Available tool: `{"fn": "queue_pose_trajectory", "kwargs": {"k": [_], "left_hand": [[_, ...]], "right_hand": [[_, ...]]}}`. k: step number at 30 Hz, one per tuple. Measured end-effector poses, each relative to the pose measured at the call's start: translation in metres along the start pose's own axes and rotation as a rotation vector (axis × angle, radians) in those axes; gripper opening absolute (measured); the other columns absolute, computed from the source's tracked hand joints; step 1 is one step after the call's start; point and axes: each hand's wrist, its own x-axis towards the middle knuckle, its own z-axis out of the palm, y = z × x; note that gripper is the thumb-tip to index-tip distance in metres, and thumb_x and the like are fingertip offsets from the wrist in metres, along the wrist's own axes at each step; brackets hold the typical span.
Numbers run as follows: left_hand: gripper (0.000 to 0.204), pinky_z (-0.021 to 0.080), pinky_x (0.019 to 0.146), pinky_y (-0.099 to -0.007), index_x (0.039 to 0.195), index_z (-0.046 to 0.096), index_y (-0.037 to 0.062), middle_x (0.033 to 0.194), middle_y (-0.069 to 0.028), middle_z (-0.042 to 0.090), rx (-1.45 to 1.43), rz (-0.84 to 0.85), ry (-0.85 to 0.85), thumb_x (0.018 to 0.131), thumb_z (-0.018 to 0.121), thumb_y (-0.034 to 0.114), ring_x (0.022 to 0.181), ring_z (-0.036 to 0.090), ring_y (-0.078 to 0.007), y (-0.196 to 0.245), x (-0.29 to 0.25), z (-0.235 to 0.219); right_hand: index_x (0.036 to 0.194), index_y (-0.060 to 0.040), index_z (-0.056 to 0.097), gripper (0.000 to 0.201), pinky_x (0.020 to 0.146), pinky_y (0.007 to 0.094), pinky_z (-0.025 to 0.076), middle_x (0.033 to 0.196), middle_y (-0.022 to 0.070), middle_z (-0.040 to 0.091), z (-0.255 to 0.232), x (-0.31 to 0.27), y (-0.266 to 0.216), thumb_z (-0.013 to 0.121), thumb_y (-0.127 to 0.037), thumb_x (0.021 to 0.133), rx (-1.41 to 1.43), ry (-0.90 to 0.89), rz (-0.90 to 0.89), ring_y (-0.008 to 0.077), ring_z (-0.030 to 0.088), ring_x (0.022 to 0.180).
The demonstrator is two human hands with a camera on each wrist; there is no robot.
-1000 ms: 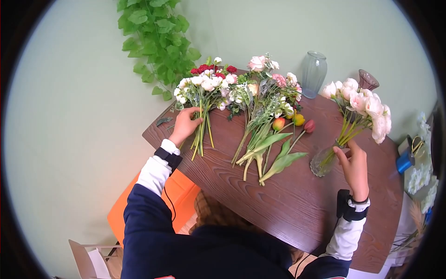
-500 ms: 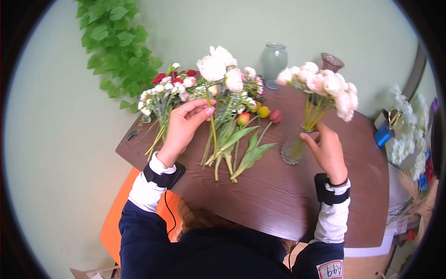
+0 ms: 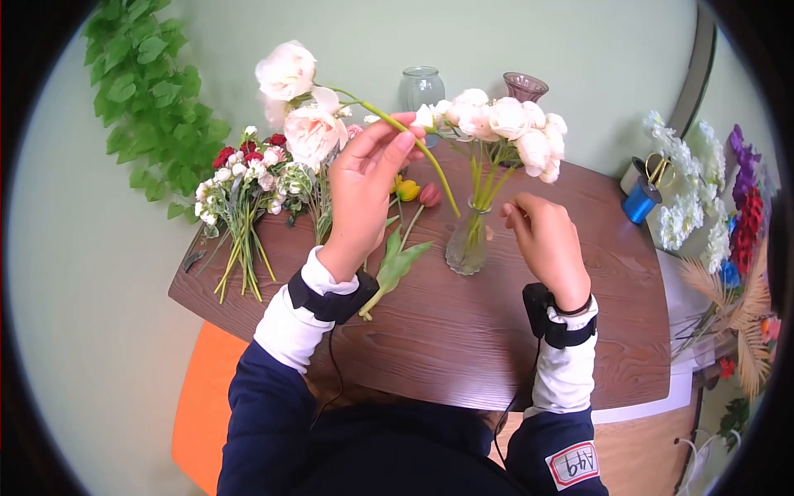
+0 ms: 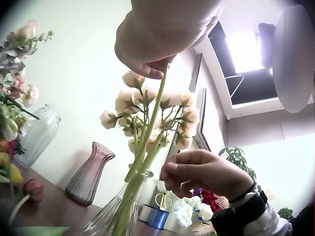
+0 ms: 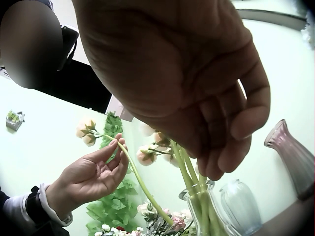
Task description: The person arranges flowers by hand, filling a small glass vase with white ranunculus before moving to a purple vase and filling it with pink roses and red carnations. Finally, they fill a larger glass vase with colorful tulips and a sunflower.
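Observation:
My left hand (image 3: 361, 190) pinches the green stem (image 3: 422, 147) of a spray of pale pink flowers (image 3: 315, 131) between thumb and fingers. The blooms lean to the left and the stem's lower end hangs close above the mouth of a small clear glass vase (image 3: 468, 246). Several pale pink flowers (image 3: 506, 118) stand in that vase. Beside it on the right is my right hand (image 3: 547, 246), fingers loosely bent and holding nothing; in the right wrist view this hand (image 5: 187, 83) is near the vase's stems.
Mixed flowers (image 3: 240, 186) and tulips (image 3: 397, 260) lie on the left of the brown table (image 3: 463, 331). A clear vase (image 3: 423, 87) and a purplish vase (image 3: 525, 87) stand at the back. A blue ribbon spool (image 3: 641, 202) is at the right edge.
My left hand has left the bundle on the table, lifted a pink-white spray and carried it right toward the small vase. My right hand has come away from the vase's neck. The view has shifted right.

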Motion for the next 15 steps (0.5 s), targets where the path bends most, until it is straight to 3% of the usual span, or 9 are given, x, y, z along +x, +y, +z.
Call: {"fn": "queue_pose_trajectory", "kwargs": {"k": [4,15], "left_hand": [[0.028,0.050,0.087,-0.0299,0.117,0.050,-0.0023,0.102,-0.0096,0.059,-0.036,0.038,0.063,0.092,0.053,0.010,0.096,0.058,-0.0154,0.001,0.006,0.009],[0.029,0.050,0.085,-0.0280,0.117,0.051,-0.0024,0.103,-0.0095,0.059,-0.074,0.031,0.032,0.091,0.054,0.010,0.095,0.058,-0.0140,-0.006,0.008,0.020]], "right_hand": [[0.078,-0.0024,0.059,0.018,0.061,0.0444,0.047,0.075,0.0159,0.062,0.003,0.001,0.006,0.051,-0.016,0.087,-0.009,0.034,-0.005,0.0372,0.059,0.072],[0.079,-0.0027,0.058,0.018,0.063,0.0453,0.047,0.076,0.0165,0.062,0.006,0.003,0.011,0.051,-0.017,0.087,-0.031,0.002,0.006,0.0375,0.060,0.074]]}}
